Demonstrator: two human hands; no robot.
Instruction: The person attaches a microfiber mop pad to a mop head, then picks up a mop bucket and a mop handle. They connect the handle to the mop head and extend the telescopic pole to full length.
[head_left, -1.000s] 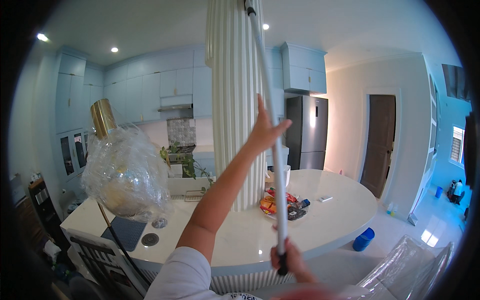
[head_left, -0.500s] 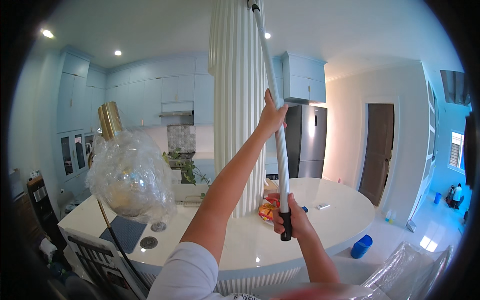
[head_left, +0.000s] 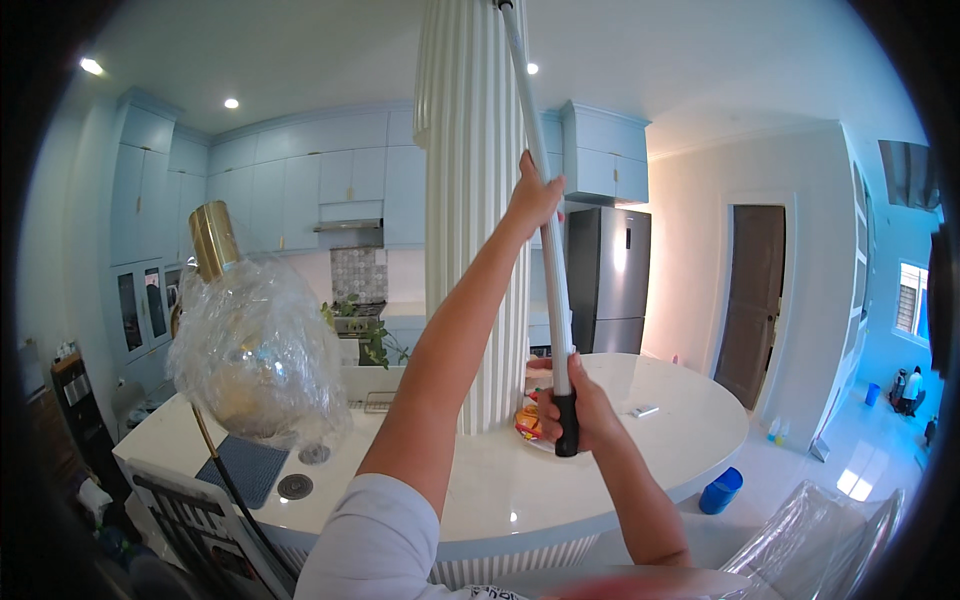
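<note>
A long white pole [head_left: 555, 270] with a black end grip rises steeply in front of me, leaning slightly left toward its top. My left hand [head_left: 536, 200] is wrapped round it at about mid-length. Lower down, my right hand [head_left: 582, 405] grips the pole just above and around its black handle. The upper end reaches the fluted white column [head_left: 470, 220] near the top edge of the picture; what is fitted there is mostly cut off. Behind my right hand, a colourful packet [head_left: 528, 424] lies on the white counter [head_left: 660, 440].
Clear plastic wraps a gold-topped lamp [head_left: 255, 345] at the left. A grey mat [head_left: 245, 470] lies on the counter by round drain fittings. Chairs stand at the near left and, plastic-covered [head_left: 810, 550], near right. A blue bin [head_left: 721, 491] is on the floor at right.
Both hands and the pole have moved upward, the black handle rising closer to the packet. My grip on the pole stays the same with both hands.
</note>
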